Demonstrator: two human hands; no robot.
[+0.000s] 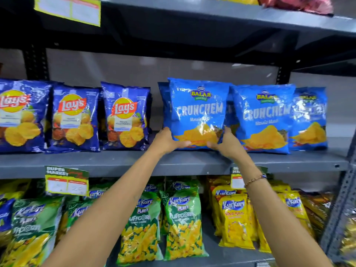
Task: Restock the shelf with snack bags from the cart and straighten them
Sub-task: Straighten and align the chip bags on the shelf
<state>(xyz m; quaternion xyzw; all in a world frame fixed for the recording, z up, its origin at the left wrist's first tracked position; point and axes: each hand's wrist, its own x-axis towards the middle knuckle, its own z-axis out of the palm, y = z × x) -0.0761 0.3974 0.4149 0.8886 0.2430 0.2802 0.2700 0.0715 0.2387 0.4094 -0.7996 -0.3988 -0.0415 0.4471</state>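
Note:
A light blue Crunchem snack bag (198, 105) stands upright on the grey middle shelf (115, 160). My left hand (169, 140) grips its lower left corner and my right hand (225, 143) grips its lower right corner. Another Crunchem bag stands right behind it, only its left edge showing. Two more Crunchem bags (264, 116) stand in a row to its right. Three dark blue Lay's bags (125, 116) line the left part of the same shelf. The cart is out of view.
A gap separates the Lay's bags from the held bag. Green Kurkure Puffcorn bags (183, 224) and yellow Kurkure bags (235, 222) fill the lower shelf. Price tags (66, 181) hang from the shelf edge. A metal upright (341, 205) stands at the right.

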